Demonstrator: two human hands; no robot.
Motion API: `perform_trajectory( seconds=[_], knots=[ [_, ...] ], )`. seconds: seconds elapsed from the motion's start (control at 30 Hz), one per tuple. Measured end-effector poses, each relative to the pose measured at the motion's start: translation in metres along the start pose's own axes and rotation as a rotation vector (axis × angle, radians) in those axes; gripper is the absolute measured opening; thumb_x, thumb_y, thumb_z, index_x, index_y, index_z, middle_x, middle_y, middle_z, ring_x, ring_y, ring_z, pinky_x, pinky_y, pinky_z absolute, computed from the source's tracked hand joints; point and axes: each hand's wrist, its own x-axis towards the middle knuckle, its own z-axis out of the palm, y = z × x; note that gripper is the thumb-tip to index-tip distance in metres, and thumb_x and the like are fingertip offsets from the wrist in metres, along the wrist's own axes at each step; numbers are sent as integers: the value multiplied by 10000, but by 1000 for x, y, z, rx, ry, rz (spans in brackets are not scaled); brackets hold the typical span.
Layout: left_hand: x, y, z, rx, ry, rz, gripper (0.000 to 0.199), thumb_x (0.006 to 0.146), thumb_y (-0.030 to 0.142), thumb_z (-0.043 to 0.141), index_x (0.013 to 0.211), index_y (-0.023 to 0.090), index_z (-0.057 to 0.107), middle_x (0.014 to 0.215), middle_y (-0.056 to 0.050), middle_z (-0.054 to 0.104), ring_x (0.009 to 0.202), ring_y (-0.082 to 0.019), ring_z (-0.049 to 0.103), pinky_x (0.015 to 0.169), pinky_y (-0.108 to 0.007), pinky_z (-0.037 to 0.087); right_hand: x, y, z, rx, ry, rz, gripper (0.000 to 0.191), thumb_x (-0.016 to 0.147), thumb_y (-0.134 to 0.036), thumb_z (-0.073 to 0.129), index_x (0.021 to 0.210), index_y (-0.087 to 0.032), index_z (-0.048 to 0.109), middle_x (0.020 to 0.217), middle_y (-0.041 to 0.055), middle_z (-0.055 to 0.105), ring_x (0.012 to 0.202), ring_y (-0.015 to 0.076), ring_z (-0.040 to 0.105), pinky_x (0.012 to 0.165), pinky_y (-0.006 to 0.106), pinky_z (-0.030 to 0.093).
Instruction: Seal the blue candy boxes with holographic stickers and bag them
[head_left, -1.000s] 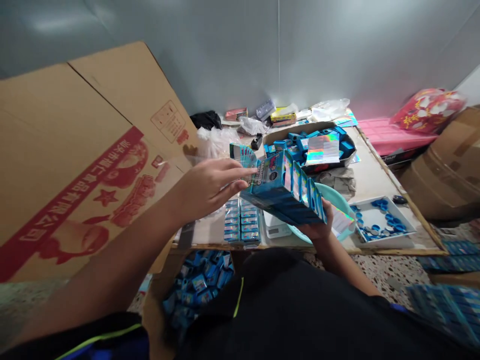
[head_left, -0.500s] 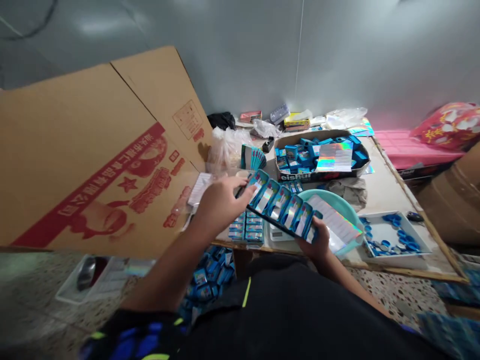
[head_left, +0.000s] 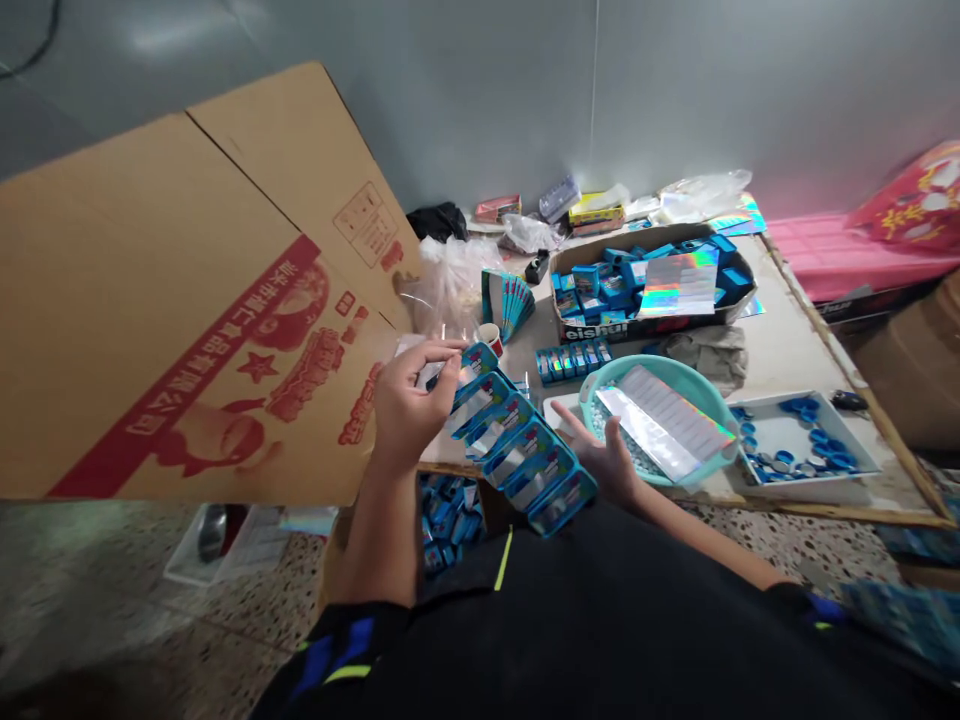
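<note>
My left hand (head_left: 420, 395) pinches the upper end of a row of blue boxes (head_left: 517, 435) with clear, shiny windows; the row slants down toward my body. Beside its lower right side, my right hand (head_left: 604, 455) has its fingers spread and holds nothing. A turquoise basin (head_left: 724, 415) stands just beyond that hand, with small pale pieces and a shiny label sheet (head_left: 660, 420) in it. Behind the hands a short row of small blue packs (head_left: 574, 360) rests on the table, near a fan of blue cards (head_left: 506, 303) and a paper cup (head_left: 490, 338).
A large cardboard box (head_left: 225, 330) fills the left. An open carton of blue boxes (head_left: 652, 325) sits at the back of the table (head_left: 787, 330). A white tray (head_left: 866, 465) with blue round pieces is at the right. More blue boxes (head_left: 450, 520) lie below the table edge.
The row of boxes has tilted more steeply and moved down and left with my left hand. My right hand has let go of its lower end and opened.
</note>
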Motion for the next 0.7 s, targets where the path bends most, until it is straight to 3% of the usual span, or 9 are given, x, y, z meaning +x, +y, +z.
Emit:
perform_trajectory(
  seconds=[0.13, 0.23, 0.33, 0.43, 0.53, 0.6, 0.7],
  knots=[
    [-5, -7, 3, -28, -16, 57, 112, 928, 260, 638, 886, 199, 722, 1009, -50, 789, 986, -203, 746, 1017, -434, 575, 26, -26, 9, -155, -122, 131, 812, 712, -871, 687, 1177, -205, 694, 1142, 83, 717, 1050, 270, 688, 895, 359, 560],
    [-3, -9, 8, -16, 14, 126, 76, 914, 247, 665, 882, 201, 716, 998, -44, 790, 966, -196, 747, 1033, -447, 566, 45, -38, 18, -201, -68, 123, 610, 724, -780, 761, 974, -230, 680, 915, 5, 709, 811, 192, 685, 724, 293, 564],
    [3, -1, 12, 29, -7, 264, 51, 920, 197, 659, 884, 204, 694, 997, -32, 788, 931, -176, 743, 1047, -439, 552, 59, -44, 26, -213, 9, 64, 539, 765, -767, 729, 829, -248, 600, 757, -24, 644, 688, 191, 639, 638, 313, 544],
    [7, 13, 16, 142, -13, 403, 79, 936, 153, 630, 941, 216, 677, 1053, -33, 775, 978, -175, 723, 1099, -450, 503, 68, -51, 34, -339, 67, -32, 547, 753, -760, 749, 880, -244, 618, 792, -15, 644, 748, 201, 632, 701, 323, 543],
    [5, 23, 21, 229, -16, 486, 124, 928, 149, 641, 1007, 236, 679, 1140, -48, 740, 1092, -200, 673, 1096, -447, 490, 72, -60, 40, -521, 117, -206, 529, 748, -658, 819, 1020, -232, 664, 964, -7, 672, 955, 204, 624, 861, 295, 514],
    [0, 23, 24, 253, 9, 505, 167, 912, 159, 670, 1042, 263, 687, 1159, -48, 719, 1137, -217, 639, 1094, -458, 482, 72, -63, 42, -590, 128, -274, 517, 782, -634, 796, 1088, -236, 672, 1051, 0, 675, 1052, 215, 606, 931, 299, 491],
    [-10, 18, 30, 225, 87, 443, 230, 893, 145, 695, 1052, 312, 701, 1196, -33, 685, 1226, -242, 587, 1190, -548, 375, 71, -60, 43, -542, 142, -251, 511, 798, -666, 750, 1089, -257, 655, 1047, 2, 683, 1038, 221, 621, 926, 323, 509]
  ],
)
